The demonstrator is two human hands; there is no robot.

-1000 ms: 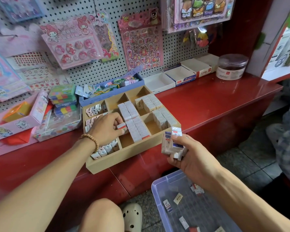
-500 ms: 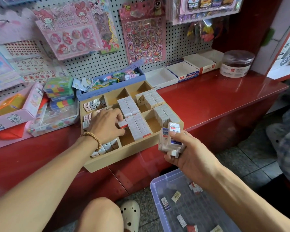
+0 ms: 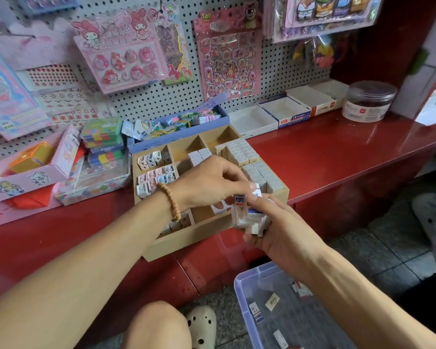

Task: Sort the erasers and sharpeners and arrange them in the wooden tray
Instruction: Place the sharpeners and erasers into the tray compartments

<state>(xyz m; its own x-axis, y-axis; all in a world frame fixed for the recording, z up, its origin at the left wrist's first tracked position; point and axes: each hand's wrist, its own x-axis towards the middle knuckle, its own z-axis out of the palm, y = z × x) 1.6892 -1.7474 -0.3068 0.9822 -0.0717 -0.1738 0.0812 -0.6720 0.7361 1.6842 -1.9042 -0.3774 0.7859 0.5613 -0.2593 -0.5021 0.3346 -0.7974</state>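
Both hands now meet over the wooden tray's [image 3: 207, 238] near edge: left hand [image 3: 209, 183], off the tray's rows, pinches an eraser [image 3: 256, 193] from the stack [image 3: 249, 217] gripped by the right hand [image 3: 280, 227], likely for placing next.

Both bare forearms reaching forward, converging at centre. Left hand [image 3: 209, 183], a brown beaded bracelet on its wrist, palm down with fingers curled, fingertips pinching at the top of the small white wrapped erasers [image 3: 249, 215]. Right hand [image 3: 280, 227] cupped beneath, fingers wrapped round that stack, thumb up along its side
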